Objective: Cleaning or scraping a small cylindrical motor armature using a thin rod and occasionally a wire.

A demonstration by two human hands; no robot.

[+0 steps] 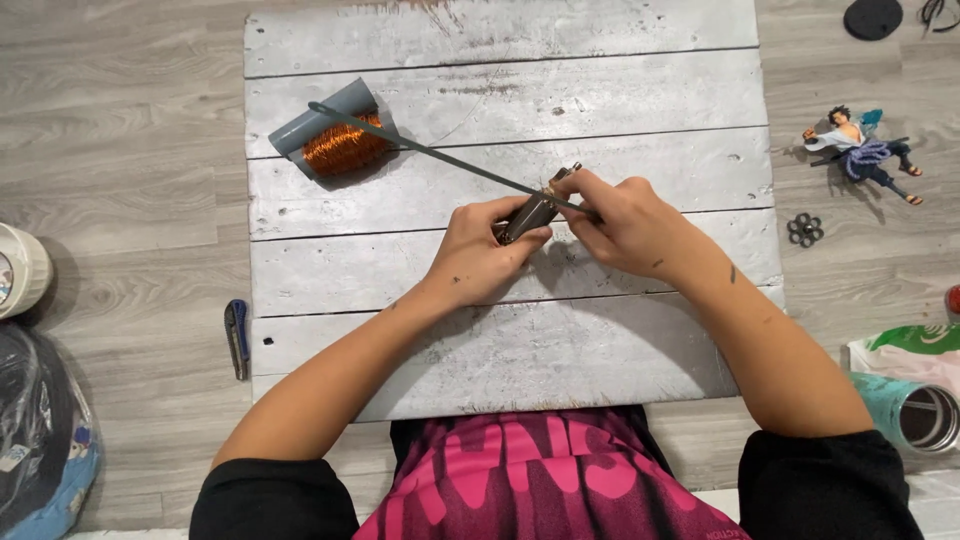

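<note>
Dark cylindrical piece [528,216], held over the grey plank board [500,340], points its long axis up-right. Left hand [480,255] grasps its lower end; right hand [625,222] pinches a thin grey rod [430,150] running toward the copper-wire spool [340,140] at upper left.

Fingers of the left hand [487,250] and right hand [628,222] hide most of the small dark metal piece [530,213]; its kind cannot be determined.

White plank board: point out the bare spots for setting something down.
On the white plank board, the top planks right of the copper wire spool on its grey tube are bare, as is the near plank between the forearms. The middle is crowded by the left hand, right hand and thin grey rod.
</note>
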